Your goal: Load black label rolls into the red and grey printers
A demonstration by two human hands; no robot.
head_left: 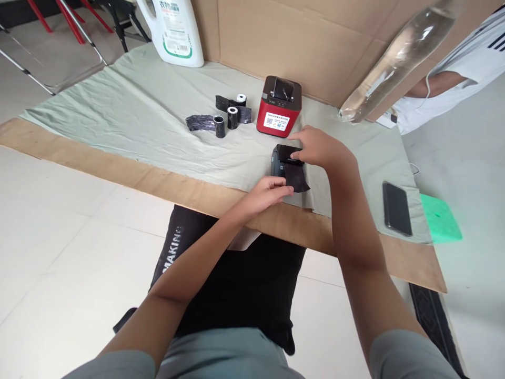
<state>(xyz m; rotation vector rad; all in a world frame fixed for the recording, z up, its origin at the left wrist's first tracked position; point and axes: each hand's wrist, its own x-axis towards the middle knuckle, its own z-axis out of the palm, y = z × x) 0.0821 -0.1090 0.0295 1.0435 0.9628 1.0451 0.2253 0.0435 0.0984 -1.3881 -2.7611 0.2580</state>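
A small black receipt printer stands near the table's front edge, with a dark strip of paper hanging out over its front. My left hand is at the near left corner of the printer, fingers against its side and thumb by the strip. From the right, my right hand reaches over the printer, its thumb on the lid and its forefinger stretched behind it. The fingers' undersides are hidden. Just beyond stands a red and black printer with a white label.
Several black paper rolls with loose ends stand left of the red printer. A white detergent jug is at the back left. At right lie a dark phone and a green stool. Another person's arm shows behind the cardboard.
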